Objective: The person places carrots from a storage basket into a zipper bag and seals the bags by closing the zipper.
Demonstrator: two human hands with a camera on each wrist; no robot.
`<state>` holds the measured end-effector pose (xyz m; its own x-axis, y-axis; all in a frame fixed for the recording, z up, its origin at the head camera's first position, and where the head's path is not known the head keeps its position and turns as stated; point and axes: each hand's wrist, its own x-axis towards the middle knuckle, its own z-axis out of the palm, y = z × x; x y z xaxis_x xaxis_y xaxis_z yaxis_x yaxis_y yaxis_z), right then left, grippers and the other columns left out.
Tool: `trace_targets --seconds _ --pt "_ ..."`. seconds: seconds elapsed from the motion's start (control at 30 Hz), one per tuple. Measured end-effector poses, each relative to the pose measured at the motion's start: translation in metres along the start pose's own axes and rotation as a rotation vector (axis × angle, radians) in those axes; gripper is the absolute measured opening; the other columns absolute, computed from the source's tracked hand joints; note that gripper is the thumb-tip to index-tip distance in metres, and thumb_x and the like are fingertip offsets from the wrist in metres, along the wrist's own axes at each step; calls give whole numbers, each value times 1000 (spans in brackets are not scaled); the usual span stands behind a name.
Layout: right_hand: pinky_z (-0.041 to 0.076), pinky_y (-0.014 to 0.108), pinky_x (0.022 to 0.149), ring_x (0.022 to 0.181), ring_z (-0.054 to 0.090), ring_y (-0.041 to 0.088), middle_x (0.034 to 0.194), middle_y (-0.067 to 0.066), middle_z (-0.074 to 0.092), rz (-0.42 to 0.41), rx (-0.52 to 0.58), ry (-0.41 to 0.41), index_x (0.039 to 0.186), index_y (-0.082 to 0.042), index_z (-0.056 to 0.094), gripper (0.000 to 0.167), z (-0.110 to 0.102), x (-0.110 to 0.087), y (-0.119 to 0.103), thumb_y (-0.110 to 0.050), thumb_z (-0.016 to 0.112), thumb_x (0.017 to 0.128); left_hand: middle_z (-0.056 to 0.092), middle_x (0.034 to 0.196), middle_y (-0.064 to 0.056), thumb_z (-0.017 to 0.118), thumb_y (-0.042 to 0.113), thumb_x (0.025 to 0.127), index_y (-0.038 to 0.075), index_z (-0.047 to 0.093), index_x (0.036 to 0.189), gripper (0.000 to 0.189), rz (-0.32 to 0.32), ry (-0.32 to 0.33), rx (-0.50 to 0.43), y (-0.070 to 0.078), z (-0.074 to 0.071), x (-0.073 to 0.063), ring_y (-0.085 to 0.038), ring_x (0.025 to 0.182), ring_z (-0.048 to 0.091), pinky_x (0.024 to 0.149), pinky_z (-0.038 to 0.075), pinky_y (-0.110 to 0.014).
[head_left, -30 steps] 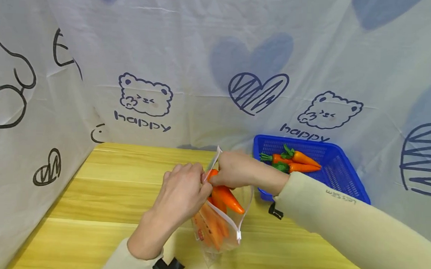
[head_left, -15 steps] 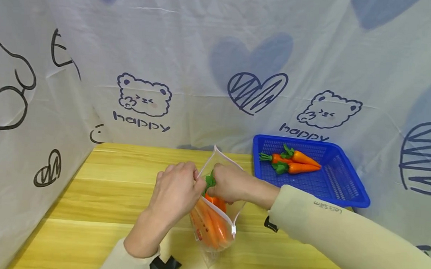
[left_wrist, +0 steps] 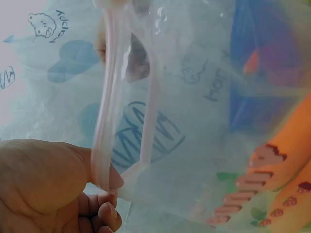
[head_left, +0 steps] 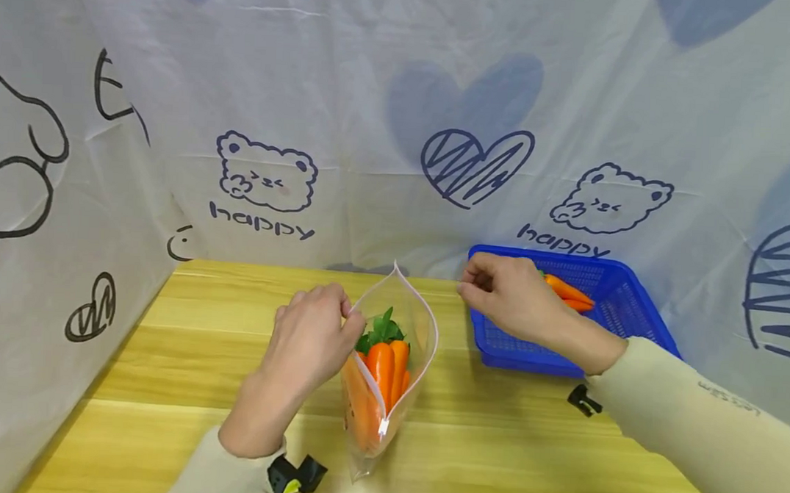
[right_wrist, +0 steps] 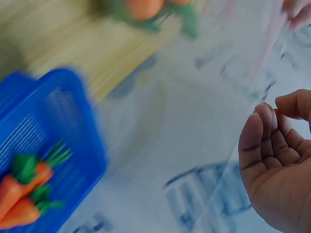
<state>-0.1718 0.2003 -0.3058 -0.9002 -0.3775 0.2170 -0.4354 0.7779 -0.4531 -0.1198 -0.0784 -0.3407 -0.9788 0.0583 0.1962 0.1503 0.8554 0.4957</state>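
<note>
My left hand (head_left: 315, 331) pinches the left edge of the mouth of a clear zip bag (head_left: 423, 317). The bag stands with its mouth wide, and its white slider hangs at the near corner. Inside it are several orange carrots (head_left: 381, 371) with green tops pointing up. In the left wrist view, thumb and fingers grip the pale pink zip strip (left_wrist: 101, 136). My right hand (head_left: 518, 296) hovers over the left side of the blue basket (head_left: 529, 361), fingers loosely bent and holding nothing. It partly hides the carrots (head_left: 568, 289) there; the right wrist view shows several carrots (right_wrist: 24, 196).
Bag and basket stand on a yellow wooden table (head_left: 219, 327). A pale cloth (head_left: 374, 128) with bears and hearts hangs behind the table and along its left side.
My right hand has let go of a carrot inside the bag and moved right, over the basket. The bag's mouth has turned and spread wider; my left hand still holds its edge.
</note>
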Motion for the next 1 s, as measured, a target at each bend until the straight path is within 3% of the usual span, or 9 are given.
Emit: trace_targets --seconds 0.23,0.33,0.47,0.57,0.67,0.8,0.9,1.0 --pt "45 34 56 56 54 15 78 2 68 151 -173 -56 103 -7 69 16 -9 -2 90 -21 60 105 62 85 -2 61 25 97 13 62 89 14 22 -5 0 2 1 -4 -27 83 54 75 36 -39" --pt "45 35 57 59 54 16 79 4 68 173 -275 -83 109 -3 69 18 -8 -1 129 -18 60 105 62 86 -2 63 24 96 13 61 89 13 28 -17 -13 3 1 -4 -27 84 54 76 36 -39" --pt "50 46 62 66 59 25 79 8 66 142 -436 -108 97 -4 67 9 0 1 175 -11 62 98 59 83 0 63 23 94 15 58 87 12 26 -37 -30 3 2 -4 -27 86 53 79 37 -40" --pt "54 57 71 78 67 37 85 15 69 167 -503 -169 92 -4 64 4 10 0 206 -8 63 92 58 83 1 63 22 94 15 57 86 11 23 -42 -40 2 3 -5 -26 86 52 79 37 -40" --pt "55 63 80 91 70 45 98 22 72 243 -505 -260 98 -2 65 11 18 -3 233 -9 62 92 57 82 1 63 21 93 15 57 86 11 28 -38 -45 1 4 -6 -25 84 51 79 37 -40" --pt "54 64 85 96 68 48 104 28 70 315 -476 -338 107 3 63 20 22 -6 255 -12 58 95 57 82 1 63 20 93 16 57 87 9 33 -35 -54 1 4 -6 -24 83 50 79 37 -40" --pt "51 66 94 108 64 53 119 37 66 384 -396 -387 131 8 56 39 23 -7 261 -15 54 100 57 82 1 62 20 93 16 58 87 8 28 -35 -61 2 3 -6 -23 82 50 80 38 -41" --pt "42 71 106 123 55 58 140 42 53 482 -309 -441 157 1 35 57 25 -8 265 -15 49 104 57 81 1 62 20 92 16 58 87 8 22 -39 -67 2 4 -5 -23 82 50 80 38 -41"
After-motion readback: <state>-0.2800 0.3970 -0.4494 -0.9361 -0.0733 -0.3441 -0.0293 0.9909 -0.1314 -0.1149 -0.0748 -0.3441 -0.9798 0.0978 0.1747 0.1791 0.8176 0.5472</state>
